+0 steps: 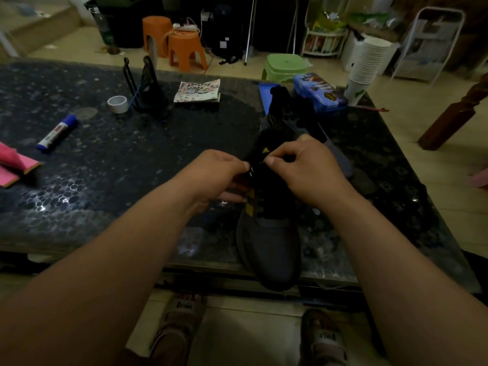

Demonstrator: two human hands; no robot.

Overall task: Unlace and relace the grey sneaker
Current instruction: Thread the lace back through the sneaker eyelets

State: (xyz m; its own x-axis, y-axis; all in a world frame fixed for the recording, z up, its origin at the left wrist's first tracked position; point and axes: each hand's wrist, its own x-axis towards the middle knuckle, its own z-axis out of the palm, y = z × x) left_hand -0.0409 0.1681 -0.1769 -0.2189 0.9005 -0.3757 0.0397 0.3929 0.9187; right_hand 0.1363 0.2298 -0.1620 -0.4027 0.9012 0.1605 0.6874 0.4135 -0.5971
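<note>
We log the grey sneaker (269,241) lower centre, toe toward us for eyelet access; left hand (224,171) and right hand (303,167) close together, apparently both pinching the lace (260,163) at the top eyelets.

One wide-angle camera, worn on the head, looks forward and down across the surface (105,180) from its near edge. The view is close: forearms enter from the lower corners, and the left grip (219,173) and right grip (303,167) meet at the grey sneaker (269,241) at frame centre. The floor (250,326) shows along the bottom, the room beyond along the top.
</note>
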